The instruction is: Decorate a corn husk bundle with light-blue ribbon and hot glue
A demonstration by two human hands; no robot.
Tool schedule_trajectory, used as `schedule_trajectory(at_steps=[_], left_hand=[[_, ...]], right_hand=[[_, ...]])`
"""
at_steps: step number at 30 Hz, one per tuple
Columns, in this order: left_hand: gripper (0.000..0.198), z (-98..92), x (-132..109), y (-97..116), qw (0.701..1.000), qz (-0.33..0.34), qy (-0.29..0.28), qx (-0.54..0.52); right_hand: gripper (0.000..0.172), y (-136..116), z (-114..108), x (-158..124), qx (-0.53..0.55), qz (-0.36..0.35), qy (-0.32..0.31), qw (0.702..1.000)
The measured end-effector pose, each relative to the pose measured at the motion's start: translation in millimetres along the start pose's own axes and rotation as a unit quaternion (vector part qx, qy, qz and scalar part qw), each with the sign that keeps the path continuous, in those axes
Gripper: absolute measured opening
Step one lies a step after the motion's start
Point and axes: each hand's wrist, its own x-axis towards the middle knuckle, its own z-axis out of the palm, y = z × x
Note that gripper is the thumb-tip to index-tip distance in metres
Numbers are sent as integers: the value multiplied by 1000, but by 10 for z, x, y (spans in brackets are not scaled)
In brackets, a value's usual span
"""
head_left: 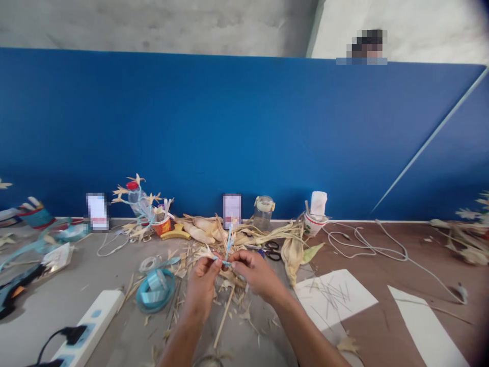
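Observation:
Close together over the middle of the table, my left hand (202,280) and my right hand (254,270) pinch a thin stem wrapped in light-blue ribbon (229,242). The stem stands up between the fingers, with a pale tip. A pale husk piece (207,252) sticks out by my left fingers. Just where the fingertips meet, the details are too small to make out. Dried corn husks (202,229) and scraps lie around and beneath both hands. To the left of my left hand lies a roll of light-blue ribbon (156,290).
Scissors (272,251) and a lidded jar (263,214) are beyond my right hand. White paper with thin sticks (359,293) lies to the right. A power strip (93,326) is at front left. Behind a bottle (133,196) and paper cup (162,224) stands a blue partition (244,127).

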Motion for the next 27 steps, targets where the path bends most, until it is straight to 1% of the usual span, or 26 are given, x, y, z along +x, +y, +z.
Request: schedule_trajectory(at_steps=[8,15,20,23,27], left_hand=[[18,32,-16,37,1000,-6,-16,-17],[19,10,-11,2,1000,-5,-22,-11],[20,30,-21,45,1000,-9,-25,-10],[22,40,-20,69,1000,-4,-20,-6],[22,17,-6,60,1000,3,-12,13]], right_hand=[[6,35,2,11,55,15,-8,998],[3,64,-10,27,56,18,-22,998],[4,19,-24,5,71,22,-41,996],[6,7,-24,-2,75,19,-37,996],[7,2,-21,-3,42,13,-30,999]])
